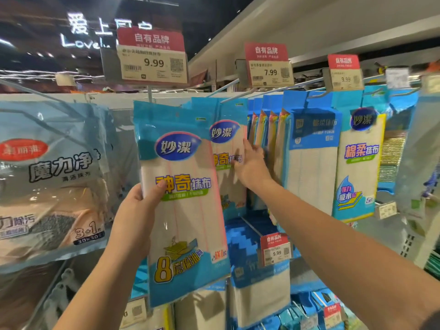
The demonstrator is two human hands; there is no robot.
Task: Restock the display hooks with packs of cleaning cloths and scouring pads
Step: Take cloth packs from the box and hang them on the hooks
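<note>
Across the whole view, a tall white shop display rack [392, 27] hung with rows of plastic-wrapped cleaning goods. At far left, a big pale grey soft bag of cleaning cloths [50, 179]; toward the right, a row of blue-topped hanging cloth packs [312, 158] on metal display hooks [234, 96], under red-and-cream price tags [153, 57]. In the middle, held upright just in front of the rack, the long flat blue-and-white pack of cleaning cloths [183, 203], its punched top just below the nearest hook and not yet threaded on. Gripped at its left edge about halfway up by the left hand [133, 222], thumb across the front, remaining fingers hidden behind. Behind it, a matching hung pack [228, 151], touched at its right edge by the right hand [250, 167], fingers straight and relaxed, holding nothing. Likely light, floppy and slick in its film; best steadied near the hang hole for threading.
</note>
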